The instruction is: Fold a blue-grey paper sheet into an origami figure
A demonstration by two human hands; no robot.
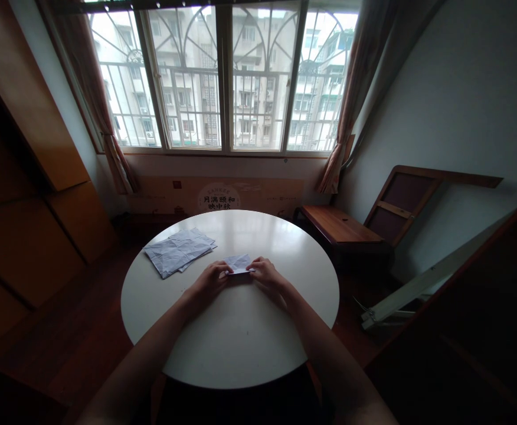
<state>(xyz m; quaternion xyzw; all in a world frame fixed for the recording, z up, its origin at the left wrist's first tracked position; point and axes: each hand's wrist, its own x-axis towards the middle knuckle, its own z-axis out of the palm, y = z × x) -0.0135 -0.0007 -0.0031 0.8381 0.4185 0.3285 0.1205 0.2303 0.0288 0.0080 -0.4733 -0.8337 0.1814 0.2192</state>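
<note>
both hands (215, 274) grip folded paper (238, 263), long axis running sideways.

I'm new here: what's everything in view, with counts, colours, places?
Folded paper: one, white, between hands
Creased sheets: at least two, white, table's left
Table: one, white, centre
Window: one, pale-framed, back wall
Buildings: several, pale, outside
Curtains: two, reddish, flanking window
Printed panel: one, brown, below window
Wooden seat: one, brown, right
Slanted frame: one, pale, right
Cupboard: one, brown, left
Left hand: one, bare, paper's left
Right hand: one, bare, paper's right
</note>
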